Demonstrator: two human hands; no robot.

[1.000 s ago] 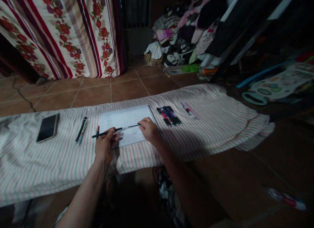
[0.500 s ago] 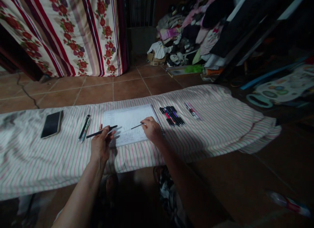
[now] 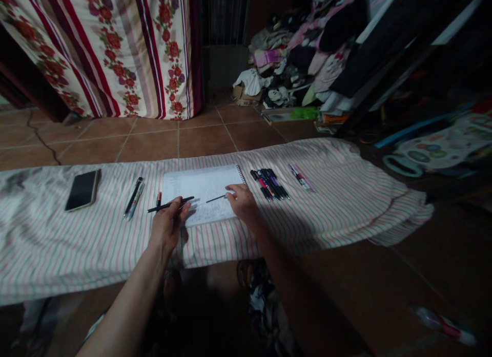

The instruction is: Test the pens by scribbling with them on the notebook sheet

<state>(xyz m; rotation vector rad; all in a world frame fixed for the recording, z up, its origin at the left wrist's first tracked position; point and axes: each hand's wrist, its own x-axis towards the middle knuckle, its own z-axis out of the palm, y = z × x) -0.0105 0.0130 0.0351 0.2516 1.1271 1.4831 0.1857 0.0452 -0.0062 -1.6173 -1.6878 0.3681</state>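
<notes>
My left hand (image 3: pixel 167 221) is closed around a black pen (image 3: pixel 187 198), holding it tilted over the left part of a spiral notebook (image 3: pixel 200 180). Between the fingertips of my right hand (image 3: pixel 243 201) is a thin dark pen refill (image 3: pixel 216 198), its far end pointing left toward the pen. The refill's left stretch looks pale and is hard to make out. A small orange and black piece (image 3: pixel 159 197) lies by the notebook's left edge, just beyond my left hand. Faint writing covers the open page, partly hidden by both hands.
Two pens (image 3: pixel 134 198) and a phone (image 3: pixel 83 190) lie to the left on the striped cloth (image 3: pixel 215 247). On the right are several pens (image 3: pixel 270 184) in a row and a pink patterned strip (image 3: pixel 301 177). Clothes (image 3: pixel 300 55) are heaped behind; a bottle (image 3: pixel 444 323) lies on the floor.
My left hand has shifted slightly right with the black pen, closer to the refill. My right hand has moved a little right, still pinching the refill. The view has shifted slightly.
</notes>
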